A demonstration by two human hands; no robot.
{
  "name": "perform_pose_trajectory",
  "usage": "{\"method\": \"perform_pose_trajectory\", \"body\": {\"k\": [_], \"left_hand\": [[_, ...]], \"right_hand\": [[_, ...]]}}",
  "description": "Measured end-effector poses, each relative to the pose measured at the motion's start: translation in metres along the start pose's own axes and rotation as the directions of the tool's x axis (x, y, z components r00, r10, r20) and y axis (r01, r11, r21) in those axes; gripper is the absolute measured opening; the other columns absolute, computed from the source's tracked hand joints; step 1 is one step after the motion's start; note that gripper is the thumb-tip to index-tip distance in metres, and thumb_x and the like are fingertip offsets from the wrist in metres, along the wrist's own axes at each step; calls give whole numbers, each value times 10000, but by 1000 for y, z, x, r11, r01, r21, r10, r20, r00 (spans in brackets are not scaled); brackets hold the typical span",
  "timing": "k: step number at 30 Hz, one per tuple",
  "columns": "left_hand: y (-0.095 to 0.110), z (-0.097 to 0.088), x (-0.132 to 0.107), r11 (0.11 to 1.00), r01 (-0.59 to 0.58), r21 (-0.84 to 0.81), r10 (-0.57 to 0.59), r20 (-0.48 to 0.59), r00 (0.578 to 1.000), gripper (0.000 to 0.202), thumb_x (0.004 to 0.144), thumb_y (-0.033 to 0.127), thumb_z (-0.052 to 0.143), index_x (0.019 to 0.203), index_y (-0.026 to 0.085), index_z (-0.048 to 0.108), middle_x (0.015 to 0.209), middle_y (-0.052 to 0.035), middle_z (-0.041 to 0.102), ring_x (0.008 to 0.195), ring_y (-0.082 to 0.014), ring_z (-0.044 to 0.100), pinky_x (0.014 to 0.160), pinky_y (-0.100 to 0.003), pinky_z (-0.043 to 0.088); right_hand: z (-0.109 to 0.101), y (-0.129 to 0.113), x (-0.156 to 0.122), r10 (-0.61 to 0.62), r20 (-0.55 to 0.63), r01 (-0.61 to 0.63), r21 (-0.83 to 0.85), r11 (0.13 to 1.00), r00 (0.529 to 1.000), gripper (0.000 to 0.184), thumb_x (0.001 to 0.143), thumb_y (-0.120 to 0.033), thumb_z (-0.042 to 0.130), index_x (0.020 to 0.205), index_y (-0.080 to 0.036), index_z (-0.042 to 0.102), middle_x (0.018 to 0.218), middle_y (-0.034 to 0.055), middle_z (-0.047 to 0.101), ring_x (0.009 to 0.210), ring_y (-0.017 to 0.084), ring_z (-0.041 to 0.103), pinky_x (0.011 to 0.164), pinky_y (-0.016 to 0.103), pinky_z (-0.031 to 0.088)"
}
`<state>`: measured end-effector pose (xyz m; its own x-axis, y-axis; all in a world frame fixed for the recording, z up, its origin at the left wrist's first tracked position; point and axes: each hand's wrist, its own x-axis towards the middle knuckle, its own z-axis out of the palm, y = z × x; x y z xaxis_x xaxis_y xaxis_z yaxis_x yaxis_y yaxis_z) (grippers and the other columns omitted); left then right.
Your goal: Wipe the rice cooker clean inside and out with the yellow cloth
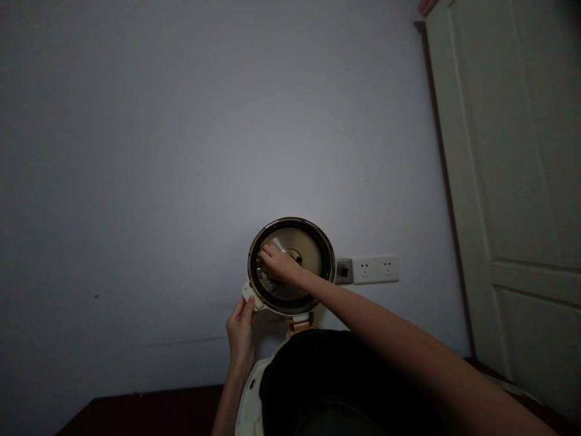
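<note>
- Tabletop (pixel 158 409), dark red, shows at the lower left against the pale wall (pixel 136 181).
- Left hand (pixel 240 327), raised at the near left of the lid, its thumb and fingers pinching the white tab (pixel 251 295) at the lid's lower left edge. It is the nearer hand to that edge.
- Right hand (pixel 278 263), fingers curled, over the left part of the lid's inner face, up and slightly right of the left hand. Something small and yellowish sits by the fingertips; I cannot tell whether they pinch it or only press there.
- Lid (pixel 311 248), raised, its metal inner face turned toward the person. Being round, it has no clear long axis; its left portion lies under the right hand, while the right portion is uncovered.
- Hinge (pixel 300 324), just below the lid, between it and the cooker (pixel 249 409), whose pale rim and dark opening lie nearer the person.
- Right forearm (pixel 381 315), slanting from the lower right across the cooker's opening to the lid, so the right hand works from the far side of its own arm's line.
- Wall sockets (pixel 376 270), just right of the lid; farther right, a panelled door (pixel 517 181).
</note>
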<state>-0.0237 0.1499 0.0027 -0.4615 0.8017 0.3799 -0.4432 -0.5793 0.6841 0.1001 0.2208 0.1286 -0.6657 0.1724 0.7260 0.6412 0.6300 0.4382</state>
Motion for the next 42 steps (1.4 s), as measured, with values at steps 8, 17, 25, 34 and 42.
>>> {"method": "perform_pose_trajectory", "body": {"k": [8, 17, 25, 34, 42], "left_hand": [[2, 2, 0, 999, 32, -26, -33, -22, 999, 277, 690, 234, 714, 943, 122, 703, 949, -74, 711, 734, -124, 642, 678, -216, 500], [7, 4, -7, 998, 37, -57, -37, -1, 999, 267, 686, 229, 717, 928, 118, 702, 918, -56, 711, 740, -117, 639, 673, -201, 502], [8, 7, -7, 999, 29, -27, -29, -19, 999, 315, 687, 234, 722, 981, 123, 696, 936, -70, 705, 759, -140, 639, 714, -249, 505], [5, 3, -3, 1000, 16, -6, -16, 9, 1000, 334, 682, 266, 720, 983, 123, 694, 974, -69, 701, 793, -149, 643, 727, -245, 496], [10, 3, -3, 997, 64, -50, -64, 13, 998, 272, 695, 230, 694, 944, 121, 689, 957, -74, 697, 808, -156, 653, 763, -264, 496]], "right_hand": [[-21, 31, 9, 82, -4, -82, -65, 995, 997, 236, 896, -81, 431, 1122, -116, 488, 1155, 128, 513, 1056, 221, 446, 883, 336, 433], [-34, 56, -54, 245, 126, -223, -169, 960, 961, 187, 883, -91, 417, 1044, -113, 510, 1080, 151, 515, 975, 240, 510, 769, 312, 474], [-19, -2, -90, 109, 309, -84, -92, 992, 945, 175, 907, -107, 401, 1029, -142, 521, 1072, 130, 554, 912, 206, 573, 687, 275, 476], [-15, -7, -73, -1, 256, -48, 186, 981, 967, 185, 810, -77, 519, 970, -153, 572, 971, 67, 607, 830, 161, 599, 699, 248, 452], [-35, -41, -28, 75, -176, 33, 542, 839, 982, 195, 832, -56, 483, 979, -140, 579, 985, 73, 569, 942, 155, 540, 850, 280, 431]]}}
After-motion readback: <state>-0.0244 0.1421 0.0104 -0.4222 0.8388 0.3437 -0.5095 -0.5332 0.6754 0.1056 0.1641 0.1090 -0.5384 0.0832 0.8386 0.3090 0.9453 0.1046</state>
